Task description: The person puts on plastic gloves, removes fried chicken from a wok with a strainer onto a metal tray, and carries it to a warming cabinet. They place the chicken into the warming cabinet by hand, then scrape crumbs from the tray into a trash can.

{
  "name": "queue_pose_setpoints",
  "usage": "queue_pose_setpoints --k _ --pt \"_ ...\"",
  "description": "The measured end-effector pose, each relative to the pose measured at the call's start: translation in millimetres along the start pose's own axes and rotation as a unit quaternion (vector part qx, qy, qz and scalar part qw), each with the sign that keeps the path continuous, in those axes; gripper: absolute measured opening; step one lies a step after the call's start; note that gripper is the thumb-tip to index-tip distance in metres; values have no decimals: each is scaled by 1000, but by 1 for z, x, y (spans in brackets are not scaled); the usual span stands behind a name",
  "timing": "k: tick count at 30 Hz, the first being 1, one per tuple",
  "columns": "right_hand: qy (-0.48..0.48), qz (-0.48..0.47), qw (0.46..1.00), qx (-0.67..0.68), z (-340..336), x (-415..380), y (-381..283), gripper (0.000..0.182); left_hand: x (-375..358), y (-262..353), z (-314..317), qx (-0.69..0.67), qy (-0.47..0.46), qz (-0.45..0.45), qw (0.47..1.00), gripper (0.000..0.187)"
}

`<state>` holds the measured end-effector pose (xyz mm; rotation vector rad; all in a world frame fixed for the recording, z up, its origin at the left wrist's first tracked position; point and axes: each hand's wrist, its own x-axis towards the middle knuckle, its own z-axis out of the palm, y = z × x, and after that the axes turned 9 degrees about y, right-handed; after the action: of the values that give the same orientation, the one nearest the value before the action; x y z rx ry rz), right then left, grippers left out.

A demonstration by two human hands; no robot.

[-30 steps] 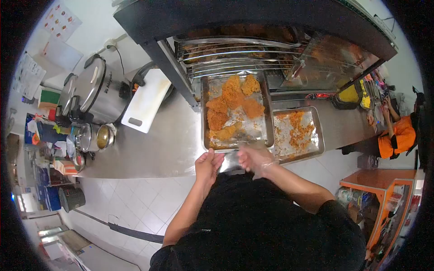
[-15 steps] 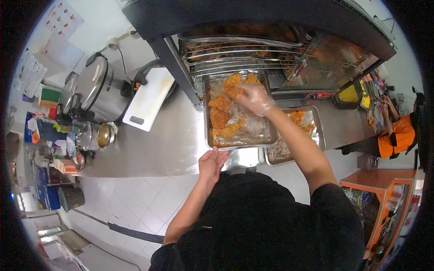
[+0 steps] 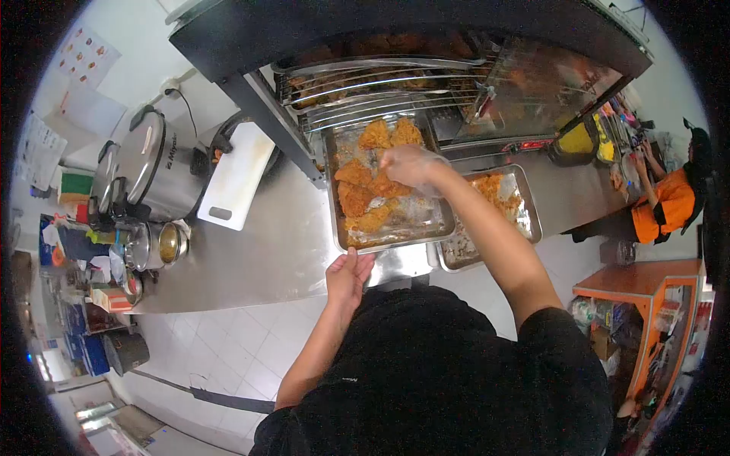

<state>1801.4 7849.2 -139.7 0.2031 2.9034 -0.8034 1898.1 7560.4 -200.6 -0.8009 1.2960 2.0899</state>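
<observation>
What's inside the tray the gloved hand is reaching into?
The tray holds several pieces of breaded fried chicken, with crumbs on its bare floor near the front. The gloved right hand covers the pieces under it, so whether its fingers grip one is hidden.

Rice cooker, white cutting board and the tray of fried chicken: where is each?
Rice cooker [image 3: 149, 166], head view, its steel lid.
White cutting board [image 3: 237, 175], head view, its middle.
Tray of fried chicken [image 3: 430, 220], head view, bare right side.
</observation>
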Motion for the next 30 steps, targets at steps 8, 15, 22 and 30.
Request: queue_pose_setpoints --k 8,15,22,30 --pt "78 34 995 -50 -17 -26 -105 33 3 -3 -2 8 5 -6 1000 20" --pt "70 59 995 -31 15 17 -94 37 1 -4 0 4 4 -1 1000 20" --pt "171 93 980 -37 -4 40 -46 32 -2 -3 3 10 7 3 1000 21" --pt "157 -51 978 -129 19 34 14 34 6 -8 -4 21 -19 0 1000 19"
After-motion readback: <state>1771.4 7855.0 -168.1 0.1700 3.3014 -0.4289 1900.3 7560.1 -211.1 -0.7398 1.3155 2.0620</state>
